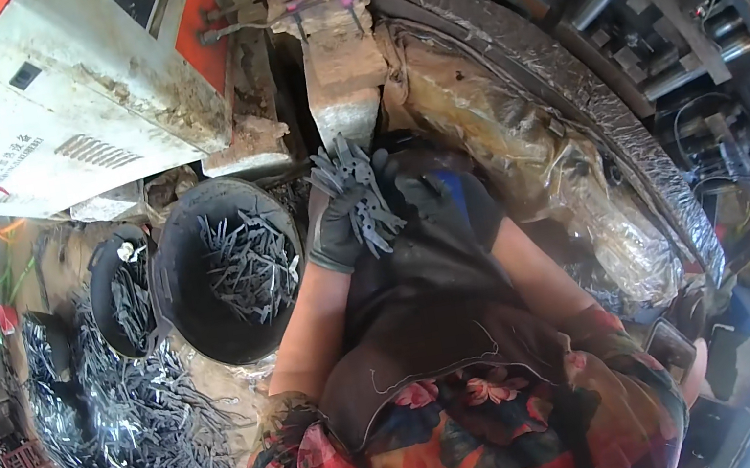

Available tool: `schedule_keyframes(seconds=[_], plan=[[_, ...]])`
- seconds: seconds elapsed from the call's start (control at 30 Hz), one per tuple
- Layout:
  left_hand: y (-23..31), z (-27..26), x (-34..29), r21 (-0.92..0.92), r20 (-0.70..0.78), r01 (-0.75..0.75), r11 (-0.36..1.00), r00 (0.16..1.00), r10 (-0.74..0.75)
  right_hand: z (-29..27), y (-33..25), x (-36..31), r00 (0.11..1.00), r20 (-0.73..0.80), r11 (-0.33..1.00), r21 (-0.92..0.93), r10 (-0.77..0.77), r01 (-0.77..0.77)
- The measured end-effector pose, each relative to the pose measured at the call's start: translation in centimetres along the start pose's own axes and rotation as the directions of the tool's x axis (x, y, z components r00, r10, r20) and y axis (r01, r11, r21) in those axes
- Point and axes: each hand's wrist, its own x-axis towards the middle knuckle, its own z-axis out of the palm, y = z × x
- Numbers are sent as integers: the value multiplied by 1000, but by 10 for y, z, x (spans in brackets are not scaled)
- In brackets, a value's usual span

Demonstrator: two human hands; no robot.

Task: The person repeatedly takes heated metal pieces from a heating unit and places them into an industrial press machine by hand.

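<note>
1. A bundle of grey strips (353, 188) is clamped in the gloved left hand (335, 229), over a dark apron (413, 282).
2. The gloved right hand (427, 198) is held just beside the bundle; whether its fingers are closed cannot be told.
3. More strips are heaped in a black bucket (182, 251) at left.
4. Beyond, a smaller black container (105, 297) is flanked by strewn loose pieces (132, 413).

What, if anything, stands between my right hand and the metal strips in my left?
Nothing visible: your right hand is just beside the metal strips in your left hand; whether it touches them is unclear.
</note>
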Motion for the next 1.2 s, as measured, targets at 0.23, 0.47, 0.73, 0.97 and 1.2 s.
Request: schedule_keyframes(seconds=[0.23,0.47,0.73,0.97,1.2], plan=[[-2,-2,-1,-53,115,38,998,993,-32,16,-1,14,970,95,773,-624,224,-117],[-2,-27,3,-125,38,149,981,989,-145,19,7,15,999,-36,804,-594,20,-37],[6,-8,-12,-111,-142,37,993,988,-53,3,-20,55,883,-7,820,374,469,-433],[13,-14,-15,-121,-97,40,992,994,-51,38,8,136,852,-193,795,503,487,-340],[20,-3,-15,-67,-36,84,994,996,-87,43,24,199,851,-306,826,515,426,-228]])
